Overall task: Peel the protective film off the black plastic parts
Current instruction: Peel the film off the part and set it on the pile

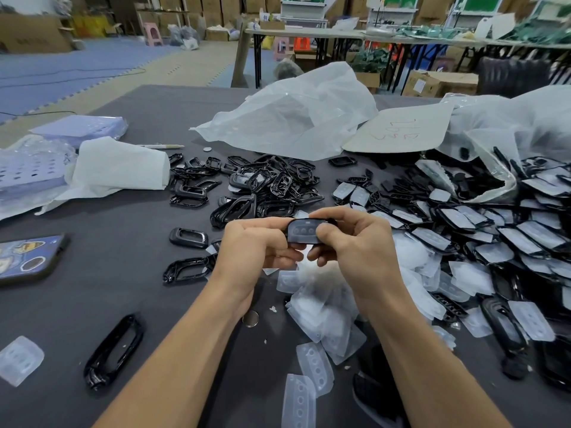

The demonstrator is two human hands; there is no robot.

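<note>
Nearest, a heap of peeled clear films [321, 307] lies on the dark table [129, 217] between the forearms. Just above it both hands hold one black plastic part [304, 232] clear of the table, its film on the face towards the camera: the left hand [250, 245] curls its fingers round the left end, and the right hand [355, 242] pinches the right end, thumb on the filmed face. Beyond them bare black frames [265, 183] are piled at centre, film-covered parts [494, 236] spread to the right, and a white plastic bag [296, 118] lies farthest back.

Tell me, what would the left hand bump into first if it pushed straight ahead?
Likely the heap of black frames just beyond the left hand, past the film-covered part it grips with the right hand; depth is unclear.
</note>
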